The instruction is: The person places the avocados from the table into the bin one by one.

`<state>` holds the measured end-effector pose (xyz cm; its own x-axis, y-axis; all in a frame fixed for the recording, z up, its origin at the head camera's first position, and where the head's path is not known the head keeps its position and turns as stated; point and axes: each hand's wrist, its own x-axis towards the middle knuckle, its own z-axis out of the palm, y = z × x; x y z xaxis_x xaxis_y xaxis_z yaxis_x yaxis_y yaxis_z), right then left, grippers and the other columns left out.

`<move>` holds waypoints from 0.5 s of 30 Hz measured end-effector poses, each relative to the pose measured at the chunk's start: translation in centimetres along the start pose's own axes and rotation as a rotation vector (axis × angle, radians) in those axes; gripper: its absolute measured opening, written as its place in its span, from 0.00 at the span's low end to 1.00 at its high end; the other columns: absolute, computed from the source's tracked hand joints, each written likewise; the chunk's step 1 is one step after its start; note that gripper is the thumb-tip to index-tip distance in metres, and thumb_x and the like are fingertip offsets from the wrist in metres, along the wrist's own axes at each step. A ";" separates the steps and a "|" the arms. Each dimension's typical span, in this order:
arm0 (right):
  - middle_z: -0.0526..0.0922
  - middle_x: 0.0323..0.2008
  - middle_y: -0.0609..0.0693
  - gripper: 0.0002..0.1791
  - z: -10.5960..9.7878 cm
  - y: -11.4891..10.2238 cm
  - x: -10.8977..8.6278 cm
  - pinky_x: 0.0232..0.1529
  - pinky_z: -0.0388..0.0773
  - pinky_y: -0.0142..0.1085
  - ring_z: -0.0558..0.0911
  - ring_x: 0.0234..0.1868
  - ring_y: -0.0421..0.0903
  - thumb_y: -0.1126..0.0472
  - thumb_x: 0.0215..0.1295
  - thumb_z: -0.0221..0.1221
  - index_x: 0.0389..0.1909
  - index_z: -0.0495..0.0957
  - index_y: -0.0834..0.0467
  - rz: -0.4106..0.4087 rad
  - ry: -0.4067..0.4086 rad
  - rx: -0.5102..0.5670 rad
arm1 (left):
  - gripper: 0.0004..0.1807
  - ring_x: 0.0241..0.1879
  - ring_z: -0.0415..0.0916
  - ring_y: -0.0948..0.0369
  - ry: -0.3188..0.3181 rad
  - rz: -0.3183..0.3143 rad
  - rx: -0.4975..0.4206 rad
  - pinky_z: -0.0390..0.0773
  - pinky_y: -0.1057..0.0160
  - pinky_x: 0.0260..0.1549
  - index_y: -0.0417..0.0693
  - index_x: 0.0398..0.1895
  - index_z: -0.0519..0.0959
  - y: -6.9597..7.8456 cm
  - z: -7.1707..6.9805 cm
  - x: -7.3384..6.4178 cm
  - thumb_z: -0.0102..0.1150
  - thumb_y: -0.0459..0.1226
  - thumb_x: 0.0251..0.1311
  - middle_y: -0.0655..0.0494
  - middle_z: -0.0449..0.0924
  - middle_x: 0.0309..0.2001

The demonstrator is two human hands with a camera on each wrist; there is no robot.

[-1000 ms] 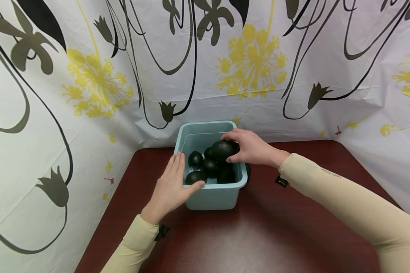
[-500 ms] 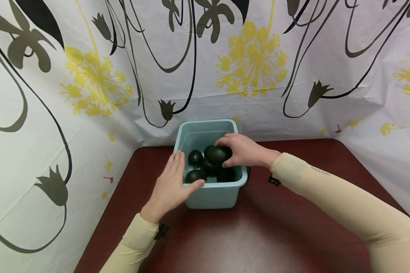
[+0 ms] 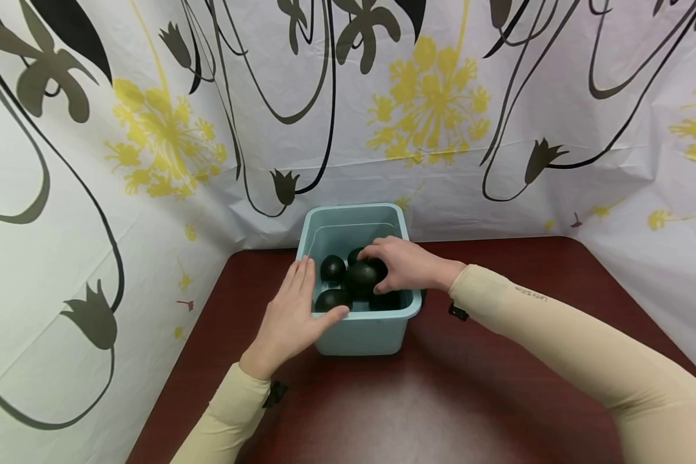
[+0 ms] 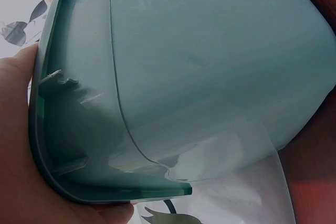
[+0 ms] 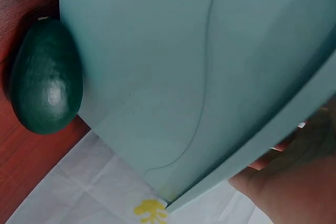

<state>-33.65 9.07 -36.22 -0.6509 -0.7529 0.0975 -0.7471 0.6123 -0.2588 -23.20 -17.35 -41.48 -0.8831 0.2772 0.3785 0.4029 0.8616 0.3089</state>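
Note:
A light blue plastic bin [image 3: 359, 336] holds several dark green avocados, among them one at its left side [image 3: 332, 268] and one at the front left [image 3: 333, 299]. My right hand [image 3: 410, 264] reaches over the right rim and grips an avocado [image 3: 361, 280] low among the others. Its fingers curl over the top and partly hide it. My left hand [image 3: 287, 322] rests on the bin's front left corner, fingers straight along the left rim and thumb across the front one. The left wrist view shows that hand [image 4: 21, 145] against the rim, beside the bin's outer wall [image 4: 210, 66].
Outside the bin, one avocado [image 5: 47, 77] lies on the dark red wooden table [image 3: 394, 412], close by the bin's right wall in the right wrist view. A white cloth [image 3: 348, 148] with a flower print hangs behind and at both sides.
My right hand has moved left and down into the bin with the avocado, from near the right rim to the middle of the pile. My left hand stays on the rim.

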 end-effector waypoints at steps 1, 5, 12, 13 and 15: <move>0.77 0.55 0.49 0.35 0.1 0.0 0.0 0.50 0.78 0.44 0.76 0.54 0.50 0.52 0.55 0.75 0.65 0.76 0.51 -0.003 -0.002 0.001 | 0.61 0.79 0.40 0.51 -0.003 -0.001 -0.002 0.65 0.45 0.66 0.40 0.80 0.48 0.0 0.0 0.0 0.43 0.76 0.59 0.47 0.44 0.80; 0.76 0.56 0.48 0.35 0.2 0.1 -0.2 0.51 0.78 0.44 0.76 0.57 0.49 0.52 0.56 0.75 0.66 0.75 0.49 -0.013 0.002 0.003 | 0.61 0.79 0.38 0.53 -0.007 -0.003 -0.003 0.64 0.45 0.66 0.40 0.80 0.48 0.1 0.0 0.0 0.42 0.76 0.59 0.48 0.43 0.80; 0.74 0.58 0.47 0.35 -0.5 0.1 -0.5 0.51 0.77 0.45 0.75 0.58 0.49 0.53 0.57 0.75 0.65 0.75 0.48 -0.018 0.050 0.029 | 0.61 0.79 0.41 0.51 0.006 0.000 0.006 0.68 0.45 0.63 0.40 0.80 0.49 0.1 0.0 0.0 0.43 0.76 0.59 0.46 0.45 0.80; 0.74 0.58 0.47 0.34 -0.6 0.1 -0.6 0.51 0.77 0.46 0.75 0.58 0.48 0.53 0.57 0.74 0.65 0.75 0.48 -0.019 0.057 0.028 | 0.61 0.79 0.41 0.51 0.007 0.001 0.005 0.68 0.44 0.63 0.40 0.80 0.49 0.1 0.0 0.0 0.43 0.76 0.59 0.46 0.45 0.80; 0.74 0.59 0.47 0.34 -0.9 0.0 -0.7 0.52 0.77 0.46 0.75 0.58 0.48 0.53 0.57 0.74 0.65 0.75 0.48 -0.021 0.066 0.027 | 0.61 0.79 0.41 0.51 0.007 0.000 0.006 0.68 0.44 0.63 0.40 0.80 0.49 0.1 0.0 0.0 0.43 0.76 0.59 0.46 0.45 0.80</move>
<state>-33.30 9.86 -35.39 -0.6429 -0.7477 0.1659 -0.7575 0.5889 -0.2817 -23.20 -17.26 -41.44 -0.8815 0.2742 0.3843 0.4012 0.8642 0.3036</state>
